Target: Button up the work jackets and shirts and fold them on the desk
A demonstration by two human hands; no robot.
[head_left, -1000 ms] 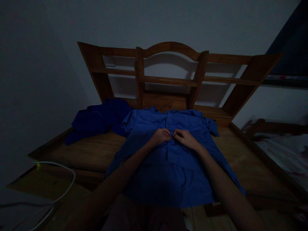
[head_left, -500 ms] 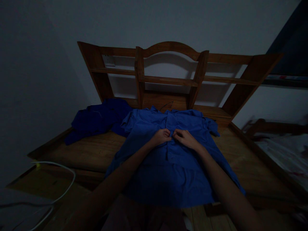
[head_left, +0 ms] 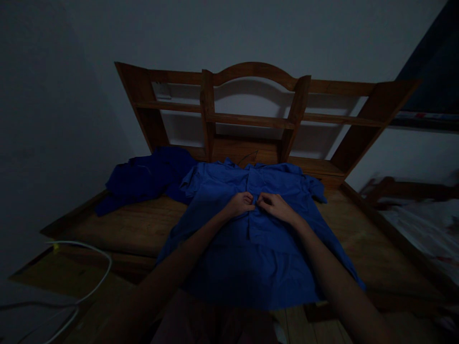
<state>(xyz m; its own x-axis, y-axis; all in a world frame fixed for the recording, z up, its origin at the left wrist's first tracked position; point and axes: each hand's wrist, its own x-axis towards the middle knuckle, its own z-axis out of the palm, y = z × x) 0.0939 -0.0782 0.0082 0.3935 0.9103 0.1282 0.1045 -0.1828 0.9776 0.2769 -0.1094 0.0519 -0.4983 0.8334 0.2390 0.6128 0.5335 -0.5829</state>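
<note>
In the head view, a blue shirt (head_left: 256, 230) lies spread front-up on a wooden tabletop (head_left: 362, 234), its collar toward the back and its hem over the near edge, close to the person's legs (head_left: 215, 322). Both short sleeves reach out sideways. The left hand (head_left: 242, 204) and the right hand (head_left: 274, 206) are on the middle of the shirt's front strip, just beside each other with a narrow gap between. Each is drawn in small, fingers bent and fingertips pinching the cloth; the light is too dim to tell whether a button is between them. The forearms lead in over the shirt from the near side. At the left, a crumpled dark blue garment (head_left: 148, 177) lies right by the shirt's sleeve. A wooden shelf (head_left: 251, 120) with an arched top stands along the back, against a pale wall (head_left: 229, 33). A white cable (head_left: 110, 262) curves past the near left corner. Off to the right is some pale bedding (head_left: 423, 229), and floorboards (head_left: 299, 325) show below.
</note>
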